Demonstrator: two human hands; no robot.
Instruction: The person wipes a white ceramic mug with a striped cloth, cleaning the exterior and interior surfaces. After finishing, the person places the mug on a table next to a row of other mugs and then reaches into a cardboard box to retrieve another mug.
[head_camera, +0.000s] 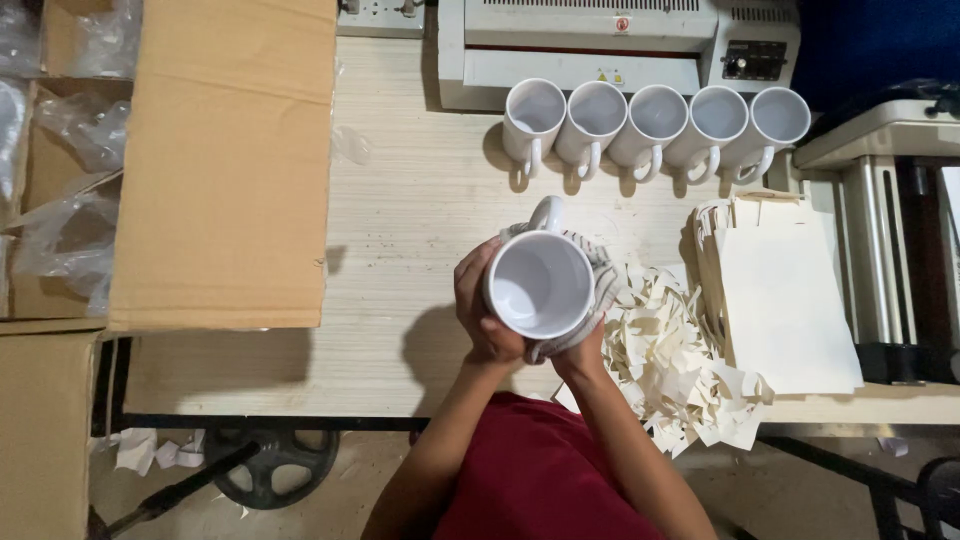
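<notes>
A white ceramic mug (538, 283), mouth up and handle pointing away from the person, is held above the pale wooden table (400, 220). The left hand (480, 305) is closed around its left side; the right hand (585, 330) presses a whitish cloth (603, 275) against its right side. Just beside it lies a heap of cream paper scraps (665, 360), then a stack of cream sheets (780, 300). Five matching white mugs (655, 120) line up farther back, before a white laminating machine (600, 40). A large brown cardboard box (225, 160) stands left.
</notes>
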